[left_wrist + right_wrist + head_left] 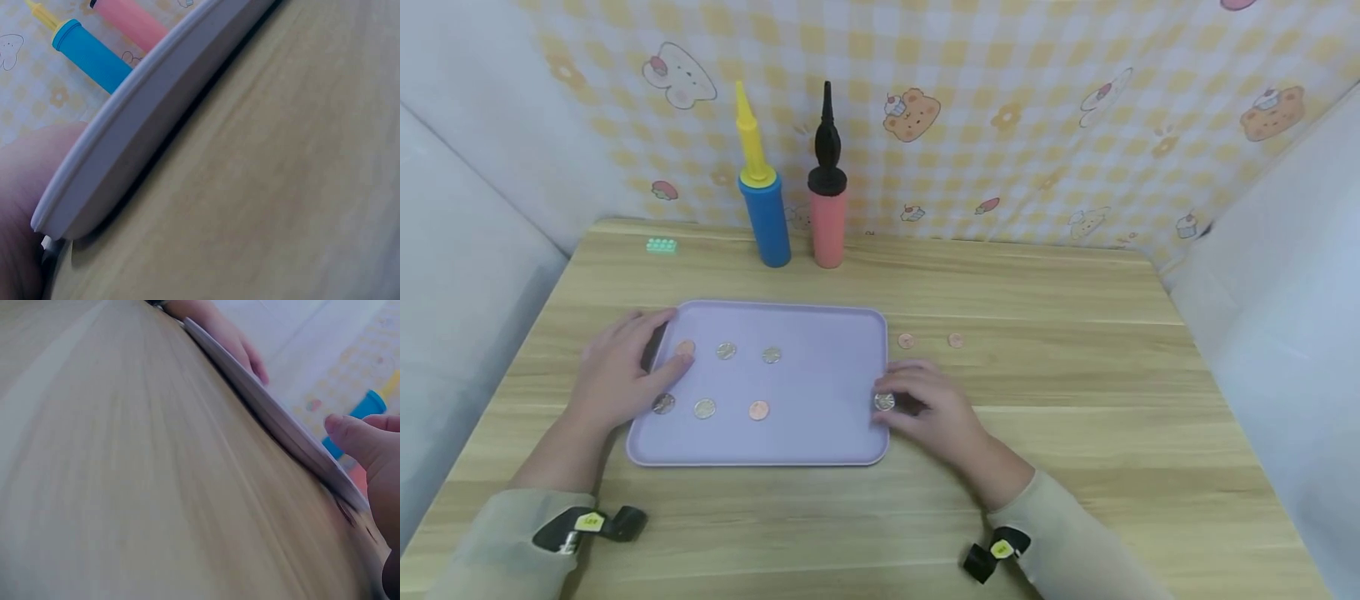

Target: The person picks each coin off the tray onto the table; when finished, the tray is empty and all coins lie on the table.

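Observation:
A shallow lilac tray (827, 383) lies on the wooden table. Several coins are spread on it in two rows, among them a copper coin (759, 410) and a silver coin (704, 408). My left hand (617, 371) rests on the tray's left side, thumb over the rim near another copper coin (686, 347) and fingers at the far corner. By the right rim, my right hand (934, 412) pinches a silver coin (884, 402) between thumb and fingers. In the right wrist view its thumb (350, 434) shows above the tray's edge, but the coin does not.
Two copper coins, a nearer-to-tray coin (906, 341) and a farther coin (955, 340), lie on the table right of the tray. Behind stand a blue-and-yellow hand pump (767, 221) and a pink-and-black pump (828, 225). A mint toy brick (661, 246) lies back left.

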Available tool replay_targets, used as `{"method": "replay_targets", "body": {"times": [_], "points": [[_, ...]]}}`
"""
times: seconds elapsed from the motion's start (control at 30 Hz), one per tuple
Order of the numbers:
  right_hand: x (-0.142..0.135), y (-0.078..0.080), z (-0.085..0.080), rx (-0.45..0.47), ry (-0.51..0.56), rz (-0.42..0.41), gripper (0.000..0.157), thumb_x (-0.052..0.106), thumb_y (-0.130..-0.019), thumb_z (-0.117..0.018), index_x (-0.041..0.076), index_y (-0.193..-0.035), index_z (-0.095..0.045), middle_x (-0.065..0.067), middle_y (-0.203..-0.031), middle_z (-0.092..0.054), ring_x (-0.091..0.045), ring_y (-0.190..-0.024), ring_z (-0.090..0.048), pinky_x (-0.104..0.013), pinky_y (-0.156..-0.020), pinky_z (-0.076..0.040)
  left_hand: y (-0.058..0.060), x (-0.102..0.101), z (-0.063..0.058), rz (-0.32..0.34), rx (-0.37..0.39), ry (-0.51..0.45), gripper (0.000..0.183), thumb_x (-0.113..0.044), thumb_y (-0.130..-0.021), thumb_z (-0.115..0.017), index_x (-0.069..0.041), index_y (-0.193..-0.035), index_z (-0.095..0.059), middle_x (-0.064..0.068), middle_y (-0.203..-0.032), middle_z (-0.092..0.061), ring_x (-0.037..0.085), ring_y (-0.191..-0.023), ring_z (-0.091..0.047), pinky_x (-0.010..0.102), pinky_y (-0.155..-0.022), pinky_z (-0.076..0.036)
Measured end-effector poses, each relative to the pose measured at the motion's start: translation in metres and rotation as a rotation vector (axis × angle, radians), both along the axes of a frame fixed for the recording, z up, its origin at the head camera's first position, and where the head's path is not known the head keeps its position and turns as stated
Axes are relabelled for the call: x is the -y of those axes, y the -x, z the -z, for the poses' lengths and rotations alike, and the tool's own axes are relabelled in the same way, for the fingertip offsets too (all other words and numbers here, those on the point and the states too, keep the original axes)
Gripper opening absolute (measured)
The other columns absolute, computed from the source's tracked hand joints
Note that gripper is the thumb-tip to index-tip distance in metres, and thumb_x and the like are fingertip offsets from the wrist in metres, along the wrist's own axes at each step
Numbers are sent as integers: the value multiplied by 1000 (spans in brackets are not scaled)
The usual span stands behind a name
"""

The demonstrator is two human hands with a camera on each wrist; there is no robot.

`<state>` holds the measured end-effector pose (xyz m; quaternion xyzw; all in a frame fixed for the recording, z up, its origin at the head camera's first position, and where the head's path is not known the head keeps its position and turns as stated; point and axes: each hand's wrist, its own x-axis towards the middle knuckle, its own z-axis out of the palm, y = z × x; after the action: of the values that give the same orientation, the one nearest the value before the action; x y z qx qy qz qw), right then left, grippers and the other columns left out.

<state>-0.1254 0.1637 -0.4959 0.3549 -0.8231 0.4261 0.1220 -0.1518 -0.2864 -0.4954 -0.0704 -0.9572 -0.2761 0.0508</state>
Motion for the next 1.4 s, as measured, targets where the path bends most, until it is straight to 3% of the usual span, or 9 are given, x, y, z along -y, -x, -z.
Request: {"method": "replay_targets", "body": {"times": [0.37,0.67,0.97,1.4], "points": [[-52,-7,6,34,-52,163,40,15,-73,-99,12,-109,-82,-1,-115,-80,-30,-119,-70,-37,-111,-50,0,2,2,0,-17,13,73,-45,-101,-69,-7,-159,-47,33,-157,-47,61,-150,-29,86,-113,-11],[-84,-16,7,39,-73,273,38,9,-70,-101,12,-103,-82,1,-110,-80,-28,-114,-69,-23,-107,-47,0,-1,2,3,-8,4,73,-44,-101,-69,-7,-159,-46,34,-157,-46,61,-151,-26,85,-114,-9],[-88,-17,2,155,-161,357,34,17,-69,-103,16,-96,-82,-3,-122,-76,-34,-130,-57,-57,-114,-39,0,0,1,0,3,1,73,-45,-102,-67,-7,-160,-44,34,-159,-43,61,-152,-24,84,-115,-8],[-87,-20,-3,184,-187,361,25,17,-74,-100,16,-95,-86,-6,-125,-75,-38,-134,-53,-63,-114,-39,-1,1,1,-5,9,16,74,-46,-102,-67,-8,-161,-44,34,-159,-43,61,-152,-25,86,-113,-10]]}}
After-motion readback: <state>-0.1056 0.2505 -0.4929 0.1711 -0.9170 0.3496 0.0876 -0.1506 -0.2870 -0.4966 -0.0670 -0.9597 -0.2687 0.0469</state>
